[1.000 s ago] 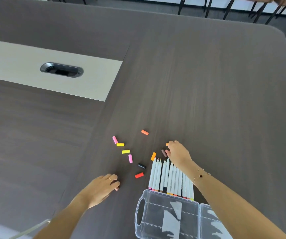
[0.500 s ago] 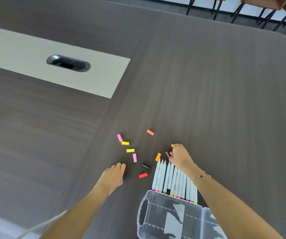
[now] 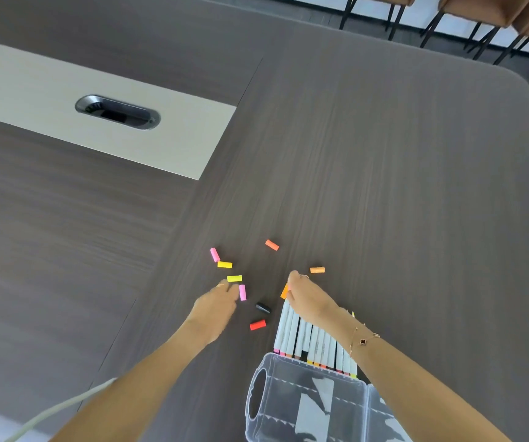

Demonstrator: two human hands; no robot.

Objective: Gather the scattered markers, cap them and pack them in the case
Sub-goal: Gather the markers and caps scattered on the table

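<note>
A row of white uncapped markers (image 3: 314, 342) lies side by side against the open clear plastic case (image 3: 288, 371) at the near edge. Loose caps are scattered beyond them: two pink (image 3: 214, 254), (image 3: 242, 291), two yellow (image 3: 225, 264), (image 3: 234, 278), black (image 3: 263, 307), red (image 3: 257, 324) and three orange (image 3: 271, 244), (image 3: 317, 269), (image 3: 285, 291). My left hand (image 3: 215, 306) lies palm down, fingertips touching the nearer pink cap. My right hand (image 3: 308, 296) covers the marker tips, fingers curled by the nearest orange cap. What it pinches is hidden.
A pale inlay strip (image 3: 174, 145) with a dark oval cable port (image 3: 118, 111) crosses the dark wooden table at the far left. A white cable (image 3: 59, 409) runs off the near left. Chair legs (image 3: 390, 17) stand beyond the rounded far right corner.
My left hand slid forward and right, up to the pink and yellow caps. My right hand shifted left over the marker tips; the brown cap by its fingers is out of sight.
</note>
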